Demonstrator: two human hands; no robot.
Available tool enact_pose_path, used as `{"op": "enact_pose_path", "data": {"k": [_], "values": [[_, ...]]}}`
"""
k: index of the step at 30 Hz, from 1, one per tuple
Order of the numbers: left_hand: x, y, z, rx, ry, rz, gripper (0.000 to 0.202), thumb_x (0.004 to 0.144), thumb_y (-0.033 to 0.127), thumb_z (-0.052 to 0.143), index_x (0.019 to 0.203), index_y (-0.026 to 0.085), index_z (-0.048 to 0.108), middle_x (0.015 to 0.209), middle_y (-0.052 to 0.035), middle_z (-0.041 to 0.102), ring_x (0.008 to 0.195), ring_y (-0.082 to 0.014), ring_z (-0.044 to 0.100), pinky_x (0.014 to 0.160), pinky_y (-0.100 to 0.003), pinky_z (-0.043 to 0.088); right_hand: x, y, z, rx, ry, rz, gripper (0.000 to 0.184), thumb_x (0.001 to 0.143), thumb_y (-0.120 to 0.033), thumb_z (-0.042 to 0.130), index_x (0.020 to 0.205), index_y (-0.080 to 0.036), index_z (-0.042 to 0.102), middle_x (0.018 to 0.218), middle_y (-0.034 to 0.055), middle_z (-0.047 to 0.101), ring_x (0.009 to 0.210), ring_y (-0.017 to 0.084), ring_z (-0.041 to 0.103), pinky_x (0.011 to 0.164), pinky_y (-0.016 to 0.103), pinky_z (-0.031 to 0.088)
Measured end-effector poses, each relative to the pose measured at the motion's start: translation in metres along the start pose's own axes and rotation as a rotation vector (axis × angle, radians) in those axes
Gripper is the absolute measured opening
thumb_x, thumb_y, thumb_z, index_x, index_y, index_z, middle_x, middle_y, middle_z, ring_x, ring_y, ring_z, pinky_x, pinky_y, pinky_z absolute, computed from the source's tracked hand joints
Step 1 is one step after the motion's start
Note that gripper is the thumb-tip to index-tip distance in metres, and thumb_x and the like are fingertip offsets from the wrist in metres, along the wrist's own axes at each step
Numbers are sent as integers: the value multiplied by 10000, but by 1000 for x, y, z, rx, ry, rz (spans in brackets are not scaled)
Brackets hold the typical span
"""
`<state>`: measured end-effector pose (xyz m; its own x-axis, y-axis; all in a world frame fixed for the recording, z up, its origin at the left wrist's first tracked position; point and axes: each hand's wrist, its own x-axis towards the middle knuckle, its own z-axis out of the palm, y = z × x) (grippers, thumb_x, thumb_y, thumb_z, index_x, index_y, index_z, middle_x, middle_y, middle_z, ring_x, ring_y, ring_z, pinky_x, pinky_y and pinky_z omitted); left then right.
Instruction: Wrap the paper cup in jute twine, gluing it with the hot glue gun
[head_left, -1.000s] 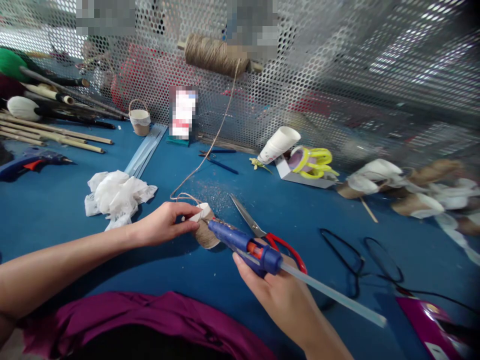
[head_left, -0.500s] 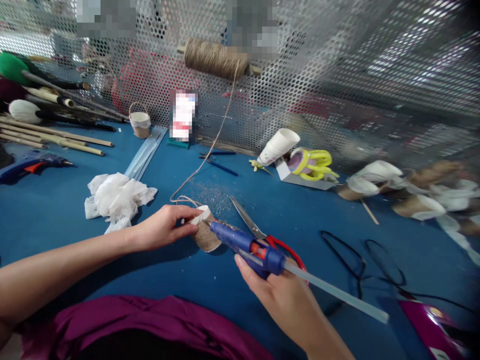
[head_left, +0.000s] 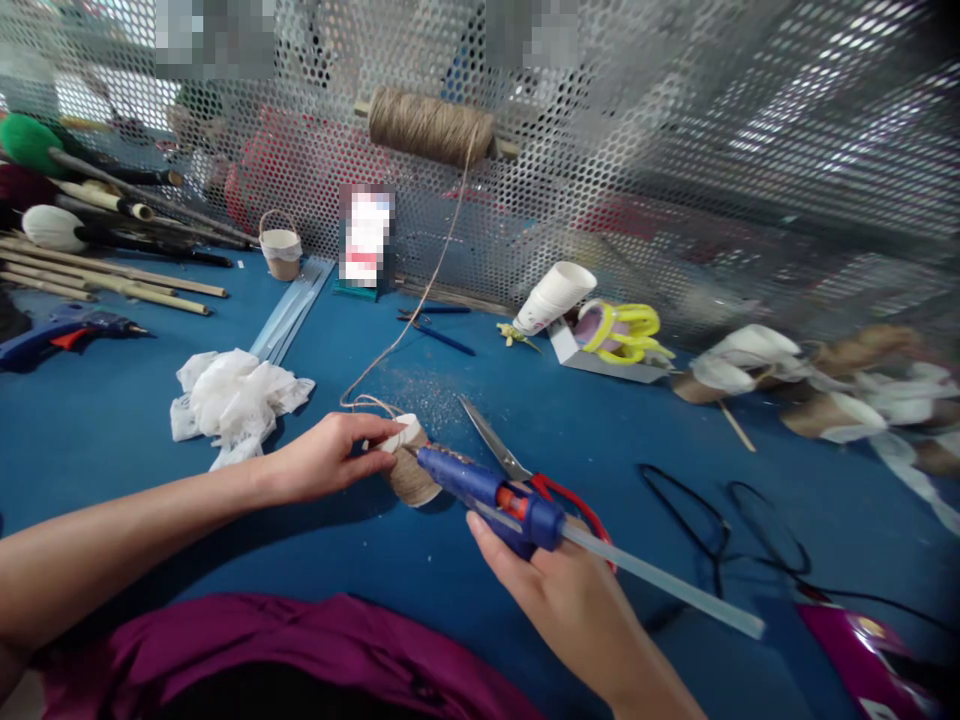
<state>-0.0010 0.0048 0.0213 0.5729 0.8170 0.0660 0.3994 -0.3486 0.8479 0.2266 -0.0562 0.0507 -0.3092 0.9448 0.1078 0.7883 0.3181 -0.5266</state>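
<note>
My left hand [head_left: 330, 457] is closed on the rim of a small paper cup [head_left: 415, 480] wrapped for the most part in brown twine, with a white band still showing at its rim. In my right hand [head_left: 559, 590] is a blue hot glue gun [head_left: 480, 487], a long clear glue stick [head_left: 675, 583] sticking out of its back. Its nozzle touches or nearly touches the cup's side. From the cup, a twine strand [head_left: 401, 340] runs up to a twine spool [head_left: 431, 125] on the mesh. Red-handled scissors [head_left: 495, 440] lie partly behind the glue gun.
White lace [head_left: 236, 400] lies left of the cup. A second glue gun [head_left: 67, 328] and bamboo sticks [head_left: 112, 275] are at far left. Behind stand a small basket [head_left: 282, 253], a phone [head_left: 366, 240], pliers [head_left: 442, 330] and stacked paper cups [head_left: 555, 297]. A black cord [head_left: 694, 530] curls at right.
The view has shifted very slightly. Both hands, the cup and the glue gun keep nearly the same places, with the nozzle still at the cup's side.
</note>
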Motion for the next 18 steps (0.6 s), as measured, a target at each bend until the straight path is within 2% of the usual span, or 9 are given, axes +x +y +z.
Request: {"op": "enact_pose_path", "data": {"k": [8, 14, 18], "values": [[-1, -1, -2, 8, -12, 3, 328, 837, 231, 481, 1136, 126, 563, 1073, -88, 653, 949, -181, 586, 845, -298, 436, 5, -2, -5, 4, 85, -15, 264, 835, -296, 422, 632, -232, 578, 518, 12, 606, 477, 169, 583, 501, 278, 484], [-1, -2, -1, 3, 1, 30, 322, 837, 217, 483, 1136, 133, 567, 1052, -78, 662, 935, -170, 591, 836, -282, 443, 0, -2, 1, -24, 46, -3, 195, 828, -302, 448, 797, -203, 613, 693, 42, 681, 643, 200, 638, 621, 308, 515], [-1, -2, -1, 18, 12, 36, 336, 830, 212, 496, 1147, 123, 564, 1040, -82, 665, 919, -172, 595, 824, -286, 451, 0, -2, 2, -1, 27, -20, 195, 830, -300, 453, 806, -190, 611, 686, 34, 678, 625, 183, 633, 604, 289, 509]]}}
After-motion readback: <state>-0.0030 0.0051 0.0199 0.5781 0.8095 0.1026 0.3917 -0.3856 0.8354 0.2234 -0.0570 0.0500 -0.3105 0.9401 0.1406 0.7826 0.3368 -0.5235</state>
